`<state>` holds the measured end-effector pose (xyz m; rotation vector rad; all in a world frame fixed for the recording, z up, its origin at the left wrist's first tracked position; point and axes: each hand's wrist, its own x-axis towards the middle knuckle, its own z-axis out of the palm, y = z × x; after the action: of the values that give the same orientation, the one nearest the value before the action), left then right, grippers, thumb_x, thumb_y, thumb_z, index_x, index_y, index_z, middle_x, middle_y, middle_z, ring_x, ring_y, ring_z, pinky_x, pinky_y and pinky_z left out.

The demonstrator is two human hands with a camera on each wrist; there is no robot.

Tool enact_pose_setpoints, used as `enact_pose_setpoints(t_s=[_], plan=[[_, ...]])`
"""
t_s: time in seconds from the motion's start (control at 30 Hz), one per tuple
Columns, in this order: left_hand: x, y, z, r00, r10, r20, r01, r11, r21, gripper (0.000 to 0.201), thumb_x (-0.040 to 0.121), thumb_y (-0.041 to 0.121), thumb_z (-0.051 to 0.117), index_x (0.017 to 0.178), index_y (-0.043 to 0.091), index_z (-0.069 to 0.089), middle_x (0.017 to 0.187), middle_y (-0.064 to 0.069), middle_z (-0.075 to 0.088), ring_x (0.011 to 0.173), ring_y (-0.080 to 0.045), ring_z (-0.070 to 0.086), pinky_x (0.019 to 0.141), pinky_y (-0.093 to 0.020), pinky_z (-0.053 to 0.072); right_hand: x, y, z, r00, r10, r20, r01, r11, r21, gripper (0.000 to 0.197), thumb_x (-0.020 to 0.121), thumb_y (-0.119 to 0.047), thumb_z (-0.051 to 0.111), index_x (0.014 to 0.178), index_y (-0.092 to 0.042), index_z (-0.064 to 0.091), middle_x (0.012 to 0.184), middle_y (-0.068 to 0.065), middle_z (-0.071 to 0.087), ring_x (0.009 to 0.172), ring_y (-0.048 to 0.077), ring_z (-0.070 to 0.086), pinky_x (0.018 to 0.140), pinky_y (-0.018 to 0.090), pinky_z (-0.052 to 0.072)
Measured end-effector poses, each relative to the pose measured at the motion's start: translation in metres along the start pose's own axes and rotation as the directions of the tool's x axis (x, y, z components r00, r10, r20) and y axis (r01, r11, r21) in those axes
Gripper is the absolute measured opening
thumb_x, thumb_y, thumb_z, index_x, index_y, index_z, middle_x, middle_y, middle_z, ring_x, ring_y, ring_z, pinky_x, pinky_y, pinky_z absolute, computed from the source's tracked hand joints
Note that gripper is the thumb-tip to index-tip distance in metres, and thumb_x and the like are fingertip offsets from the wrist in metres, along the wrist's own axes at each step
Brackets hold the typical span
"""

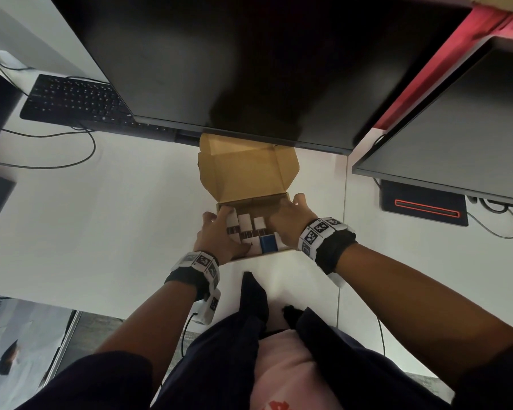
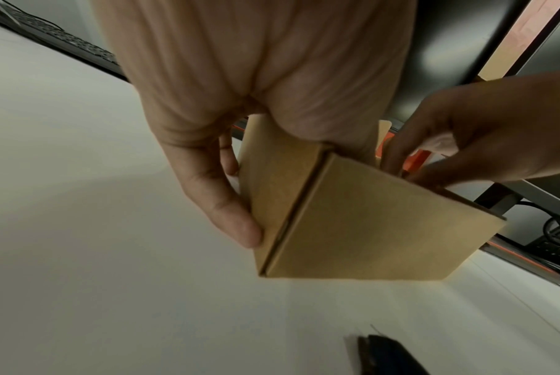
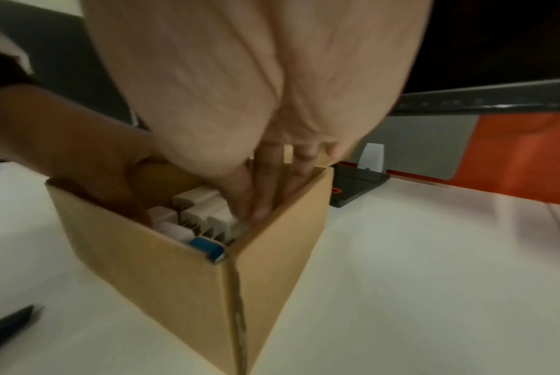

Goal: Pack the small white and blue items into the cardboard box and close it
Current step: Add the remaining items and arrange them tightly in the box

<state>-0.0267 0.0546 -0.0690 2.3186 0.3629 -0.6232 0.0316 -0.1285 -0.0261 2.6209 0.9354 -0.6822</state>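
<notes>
Box [image 1: 251,173] on white worktop [image 1: 116,217] under the monitor [image 1: 234,63], lid up. White items [image 1: 245,224] and one blue item [image 1: 267,243] inside. Left hand [image 1: 219,238] grips the box's left wall, thumb inside. Right hand [image 1: 288,224] has straight fingers [image 3: 262,192] reaching in, pressing the items; holds nothing.

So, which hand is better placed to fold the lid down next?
Probably the right hand: it is at the box's far right corner, just below the open lid. The left hand holds the box's left side and steadies it.
</notes>
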Motion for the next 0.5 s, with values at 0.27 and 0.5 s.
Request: enact_pose_setpoints(t_s=[0.27, 0.5], plan=[[-0.005, -0.017, -0.007, 0.91, 0.106, -0.401, -0.202, 0.958, -0.206, 0.067, 0.075, 0.049, 0.075, 0.122, 0.017, 0.038, 0.127, -0.008, 0.041, 0.11, -0.027, 0.05, 0.093, -0.049, 0.053, -0.015, 0.041, 0.01, 0.702, 0.695, -0.153, -0.133, 0.339, 0.932, 0.023, 0.093, -0.033, 0.063, 0.11, -0.021, 0.053, 0.098, 0.0, 0.062, 0.083, 0.016, 0.059, 0.067, 0.022, 0.045], [0.006, 0.01, -0.054, 0.976, -0.101, -0.192, -0.059, 0.729, -0.682, 0.061, 0.095, 0.061, 0.04, 0.15, 0.035, 0.032, 0.147, -0.003, 0.051, 0.126, -0.027, 0.056, 0.11, -0.053, 0.041, 0.004, 0.046, -0.024, 0.848, 0.497, 0.184, -0.008, -0.335, 0.942, 0.053, 0.1, -0.053, 0.041, 0.142, -0.022, 0.042, 0.143, 0.006, 0.052, 0.122, 0.026, 0.056, 0.108, 0.046, 0.041]])
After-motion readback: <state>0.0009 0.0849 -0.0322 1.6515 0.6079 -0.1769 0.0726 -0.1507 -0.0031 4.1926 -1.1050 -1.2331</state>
